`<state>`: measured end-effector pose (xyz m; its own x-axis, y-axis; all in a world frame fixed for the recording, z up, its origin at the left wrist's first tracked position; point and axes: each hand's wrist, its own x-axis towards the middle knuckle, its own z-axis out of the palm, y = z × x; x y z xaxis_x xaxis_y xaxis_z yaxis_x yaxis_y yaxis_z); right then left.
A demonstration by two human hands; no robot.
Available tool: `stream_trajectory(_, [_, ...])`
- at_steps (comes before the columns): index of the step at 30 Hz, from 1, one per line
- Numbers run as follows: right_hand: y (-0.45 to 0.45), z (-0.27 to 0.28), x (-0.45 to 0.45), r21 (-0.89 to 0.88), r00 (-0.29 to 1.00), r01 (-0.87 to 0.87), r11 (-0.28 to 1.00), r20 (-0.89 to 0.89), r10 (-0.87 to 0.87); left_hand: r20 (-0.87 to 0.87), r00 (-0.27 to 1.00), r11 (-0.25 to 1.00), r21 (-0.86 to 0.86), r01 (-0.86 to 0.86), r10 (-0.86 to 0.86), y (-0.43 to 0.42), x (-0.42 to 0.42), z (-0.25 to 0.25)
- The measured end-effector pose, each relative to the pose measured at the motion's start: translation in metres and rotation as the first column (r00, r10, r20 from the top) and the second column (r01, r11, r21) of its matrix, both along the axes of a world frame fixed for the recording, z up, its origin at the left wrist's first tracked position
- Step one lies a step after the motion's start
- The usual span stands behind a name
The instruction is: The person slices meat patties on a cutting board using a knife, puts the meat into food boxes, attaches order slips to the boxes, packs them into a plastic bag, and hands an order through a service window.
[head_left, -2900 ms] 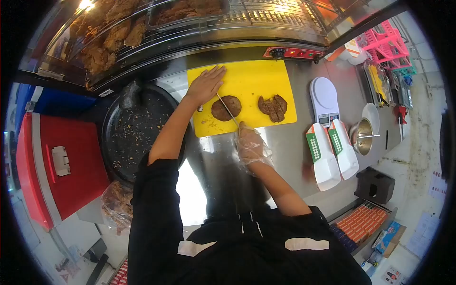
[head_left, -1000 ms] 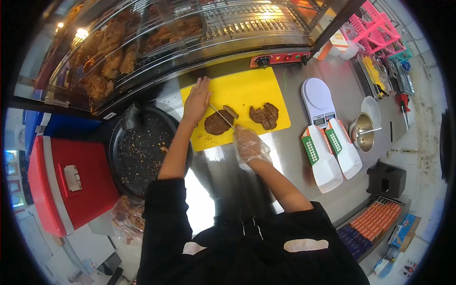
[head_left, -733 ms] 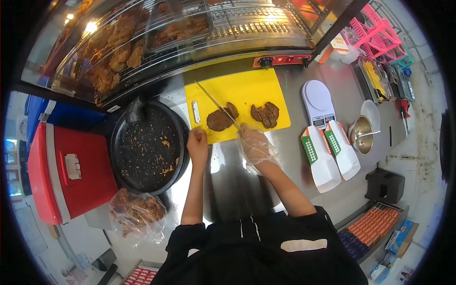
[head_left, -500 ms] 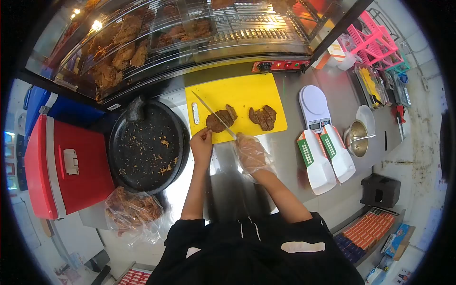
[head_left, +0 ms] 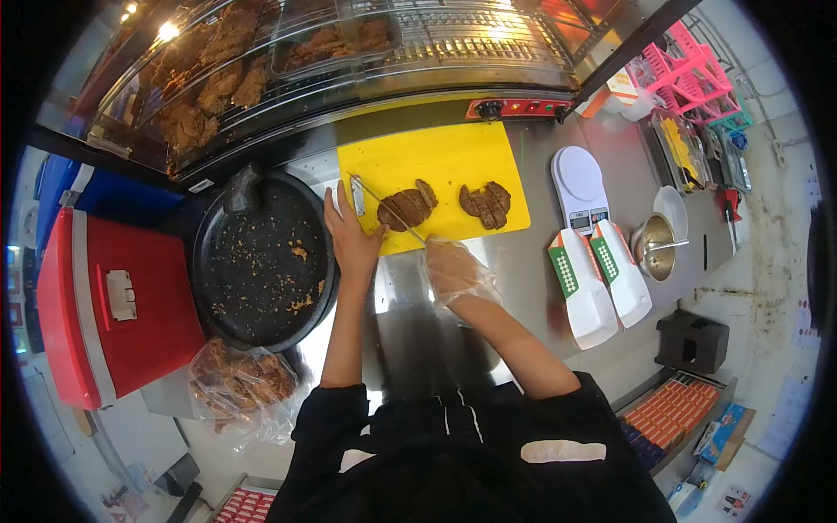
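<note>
My right hand [head_left: 455, 268], in a clear plastic glove, is closed round the handle of a knife [head_left: 370, 191]. The blade slants across the left brown fried cutlet [head_left: 415, 203], which has cuts along its right side. My bare left hand [head_left: 352, 242] is open with fingers spread at the left edge of the yellow cutting board [head_left: 427, 155]. Its thumb points to the cutlet's lower left edge; whether it touches I cannot tell. A second cutlet [head_left: 485, 206], sliced into strips, lies on the right of the board.
Left of the board is a round black pan [head_left: 261, 279] with crumbs, beside a red cooler box [head_left: 153, 305] and a bag of fried meat [head_left: 242, 383]. At right are a white scale [head_left: 579, 179], two paper trays [head_left: 588, 314] and a metal bowl [head_left: 656, 253]. A heated display case [head_left: 349, 100] stands behind.
My left hand has gone from a pinch at the cutlet's edge to spread fingers, shifted up and left. The knife tip has come lower, nearer the board's left edge.
</note>
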<state>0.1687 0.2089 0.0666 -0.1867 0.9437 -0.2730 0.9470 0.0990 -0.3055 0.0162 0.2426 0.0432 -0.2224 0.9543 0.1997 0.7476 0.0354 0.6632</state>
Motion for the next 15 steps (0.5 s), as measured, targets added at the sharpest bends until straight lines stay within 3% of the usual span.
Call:
stream_trajectory(1, [0.002,-0.018,0.000,-0.005,1.000,-0.001,1.000,0.000,0.001,-0.004,0.999,0.999,0.008,-0.034,0.035,0.000,0.000,0.000])
stream_trajectory(3, [0.005,-0.060,0.002,0.212,0.995,-0.077,0.974,-0.042,0.088,0.013,0.999,0.999,0.016,-0.029,0.029,-0.003,-0.001,-0.002])
stream_trajectory(4, [0.008,-0.063,0.002,0.212,0.995,-0.075,0.974,-0.046,0.086,0.032,0.999,0.999,0.029,-0.024,0.023,-0.004,-0.001,-0.003])
stream_trajectory(6, [0.015,-0.063,0.001,0.051,0.999,-0.043,0.998,-0.023,0.044,0.024,0.999,0.999,0.030,-0.024,0.023,-0.011,-0.002,-0.005])
stream_trajectory(10, [0.012,-0.056,-0.001,0.049,0.997,-0.018,0.999,-0.070,0.021,0.059,0.998,0.999,0.040,0.016,-0.019,-0.014,-0.003,-0.007])
stream_trajectory(12, [0.023,-0.064,0.004,0.059,0.981,-0.069,0.996,-0.176,0.078,0.036,0.999,0.999,0.038,0.021,-0.023,-0.018,-0.004,-0.006])
stream_trajectory(15, [0.018,-0.083,0.006,0.156,0.985,0.033,0.987,-0.170,-0.006,0.207,0.978,0.999,-0.021,0.035,-0.030,-0.024,-0.005,-0.012])
